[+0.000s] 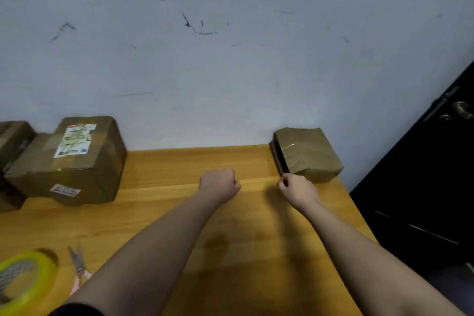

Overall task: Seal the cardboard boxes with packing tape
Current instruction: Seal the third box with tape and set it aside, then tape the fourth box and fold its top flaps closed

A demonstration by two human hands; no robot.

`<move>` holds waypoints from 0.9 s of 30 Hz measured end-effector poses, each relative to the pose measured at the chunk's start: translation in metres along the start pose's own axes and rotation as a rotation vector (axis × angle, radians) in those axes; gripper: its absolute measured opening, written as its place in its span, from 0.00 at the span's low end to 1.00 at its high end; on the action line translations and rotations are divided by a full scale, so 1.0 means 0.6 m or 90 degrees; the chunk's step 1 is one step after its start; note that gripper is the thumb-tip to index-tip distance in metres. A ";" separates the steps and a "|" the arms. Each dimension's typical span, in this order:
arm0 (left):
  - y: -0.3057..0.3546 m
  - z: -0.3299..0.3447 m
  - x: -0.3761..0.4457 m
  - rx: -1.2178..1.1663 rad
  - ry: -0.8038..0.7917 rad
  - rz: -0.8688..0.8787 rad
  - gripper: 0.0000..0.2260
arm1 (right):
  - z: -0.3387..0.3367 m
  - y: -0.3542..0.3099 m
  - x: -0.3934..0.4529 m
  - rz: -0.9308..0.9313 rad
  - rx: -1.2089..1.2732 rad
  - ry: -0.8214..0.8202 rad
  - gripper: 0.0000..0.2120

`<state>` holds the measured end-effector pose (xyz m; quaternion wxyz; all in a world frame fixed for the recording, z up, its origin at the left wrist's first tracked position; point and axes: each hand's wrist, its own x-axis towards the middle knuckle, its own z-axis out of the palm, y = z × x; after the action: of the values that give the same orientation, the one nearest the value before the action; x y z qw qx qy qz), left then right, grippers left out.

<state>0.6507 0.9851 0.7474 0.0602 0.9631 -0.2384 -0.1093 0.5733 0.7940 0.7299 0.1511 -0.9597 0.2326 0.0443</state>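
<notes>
Boxes sit at 2 ends of the wooden table [179, 226]: a small taped box [307, 155] at the far right against the wall [230, 59], and a cluster at the far left led by a labelled box [77, 161], with more cardboard cut off by the left edge. The tape roll [25, 279] and scissors [78, 268] lie at the near left, well apart from both hands.

What could go wrong, as I judge it: neither hand holds tape, so any further sealing means a reach back to the near left — and the left forearm lies just beside the scissors, so a careless sweep could knock them or the roll off the near edge. The small box sits close to the table's right edge; a push there might tip it off. Whether its dark left side is an unsealed gap I cannot tell.

The left hand [219, 183] is a loose fist over bare wood in the middle, holding nothing. The right hand [297, 188] is curled too, knuckles just beside the small box's near-left corner — it seems to grip nothing, though a thin strip would be too fine to see.
</notes>
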 end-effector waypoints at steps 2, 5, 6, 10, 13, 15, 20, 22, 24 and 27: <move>0.030 0.003 0.002 0.009 -0.004 0.004 0.14 | -0.013 0.021 0.019 -0.014 0.001 -0.006 0.12; 0.057 0.008 0.014 0.014 -0.010 -0.003 0.14 | -0.021 0.040 0.035 -0.029 0.010 -0.008 0.12; 0.065 0.010 0.020 0.015 -0.015 -0.004 0.13 | -0.023 0.045 0.037 -0.028 0.017 -0.006 0.12; 0.095 0.015 0.038 -0.001 -0.031 0.012 0.13 | -0.023 0.076 0.038 0.004 0.030 -0.006 0.12; 0.117 0.023 0.056 -0.037 -0.044 0.016 0.13 | -0.026 0.104 0.042 0.060 0.049 0.005 0.11; 0.132 0.025 0.067 -0.078 -0.068 -0.014 0.13 | -0.031 0.127 0.045 0.088 0.062 0.007 0.10; 0.191 0.028 0.109 -0.132 -0.142 -0.046 0.18 | -0.055 0.190 0.087 0.115 0.072 0.024 0.13; 0.225 0.040 0.131 -0.162 -0.170 -0.059 0.21 | -0.061 0.223 0.116 0.117 0.073 0.043 0.14; 0.257 0.048 0.149 -0.228 -0.197 -0.071 0.23 | -0.065 0.250 0.143 0.106 0.094 0.080 0.15; 0.321 0.067 0.186 -0.384 -0.217 -0.129 0.18 | -0.065 0.300 0.195 0.105 0.156 0.099 0.22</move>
<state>0.6512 0.7604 0.7206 0.2898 0.8887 -0.1057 -0.3392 0.5949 0.5789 0.7004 0.2446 -0.9123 0.3251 -0.0466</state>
